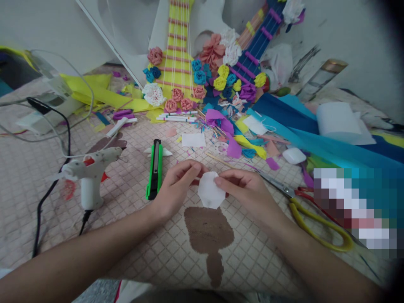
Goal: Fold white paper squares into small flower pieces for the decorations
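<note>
Both my hands meet over the patterned mat and pinch a small white paper piece (211, 194) cut roughly round. My left hand (176, 185) grips its upper left edge with thumb and fingers closed. My right hand (244, 189) pinches its right edge, fingers curled. A green utility knife (154, 169) lies just left of my left hand. Yellow-handled scissors (312, 219) lie to the right of my right hand.
A white glue gun (90, 173) stands at the left with its black cord trailing. Paper flowers (211, 71), coloured paper scraps, markers (176, 118) and foam guitar shapes crowd the back. Blue paper sheets (315, 130) and a white roll (337, 122) lie right.
</note>
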Tool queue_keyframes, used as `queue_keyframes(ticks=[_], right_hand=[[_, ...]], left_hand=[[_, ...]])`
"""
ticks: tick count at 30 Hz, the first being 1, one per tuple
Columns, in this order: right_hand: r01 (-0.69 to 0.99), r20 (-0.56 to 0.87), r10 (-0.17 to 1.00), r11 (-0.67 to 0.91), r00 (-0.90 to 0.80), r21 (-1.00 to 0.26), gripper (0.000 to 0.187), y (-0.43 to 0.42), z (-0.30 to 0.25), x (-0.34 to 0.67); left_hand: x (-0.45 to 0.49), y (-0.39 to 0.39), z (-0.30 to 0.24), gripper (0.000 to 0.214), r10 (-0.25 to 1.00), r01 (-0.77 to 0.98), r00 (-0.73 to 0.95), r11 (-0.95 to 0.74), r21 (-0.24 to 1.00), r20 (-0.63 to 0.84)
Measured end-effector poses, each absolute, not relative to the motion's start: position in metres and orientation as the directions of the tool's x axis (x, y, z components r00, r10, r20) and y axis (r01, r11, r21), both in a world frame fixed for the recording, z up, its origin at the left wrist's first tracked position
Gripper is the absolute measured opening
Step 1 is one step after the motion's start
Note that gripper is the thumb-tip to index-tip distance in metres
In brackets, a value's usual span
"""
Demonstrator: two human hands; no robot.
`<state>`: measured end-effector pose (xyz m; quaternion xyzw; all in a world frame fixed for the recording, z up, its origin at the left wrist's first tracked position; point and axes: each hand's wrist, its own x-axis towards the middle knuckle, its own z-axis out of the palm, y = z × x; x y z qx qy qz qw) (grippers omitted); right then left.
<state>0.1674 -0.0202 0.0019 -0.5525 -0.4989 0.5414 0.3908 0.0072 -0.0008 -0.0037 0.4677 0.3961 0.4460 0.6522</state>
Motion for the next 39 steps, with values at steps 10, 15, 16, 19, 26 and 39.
queue_keyframes(ticks=[10,15,16,19,26,39], right_hand=[[0.108,-0.206,0.974,-0.196,-0.091,-0.975,0.016,-0.0200,0.0019,0.1669],[0.107,-0.205,0.974,-0.195,-0.097,-0.975,0.017,-0.0209,0.0041,0.1672],[0.111,-0.203,0.974,-0.191,-0.100,-0.975,0.017,-0.0209,0.0040,0.1672],[0.120,-0.188,0.977,-0.176,-0.104,-0.977,0.019,-0.0207,0.0030,0.1674],[0.096,-0.194,0.975,-0.184,-0.110,-0.978,0.017,-0.0204,0.0024,0.1675],[0.177,-0.172,0.973,-0.144,-0.154,-0.974,0.019,-0.0211,0.0030,0.1677]], left_hand=[[0.0089,0.0011,-0.0033,0.012,0.920,-0.169,0.352,0.245,0.955,-0.174],[0.0088,0.0008,-0.0017,0.011,0.908,-0.103,0.378,0.234,0.967,-0.179],[0.0086,0.0008,-0.0018,0.011,0.909,-0.090,0.377,0.227,0.970,-0.178],[0.0075,0.0012,-0.0029,0.011,0.910,-0.058,0.378,0.206,0.977,-0.169],[0.0067,0.0018,-0.0038,0.010,0.918,-0.041,0.356,0.204,0.978,-0.176],[0.0065,0.0012,-0.0020,0.012,0.919,-0.004,0.368,0.154,0.988,-0.142]])
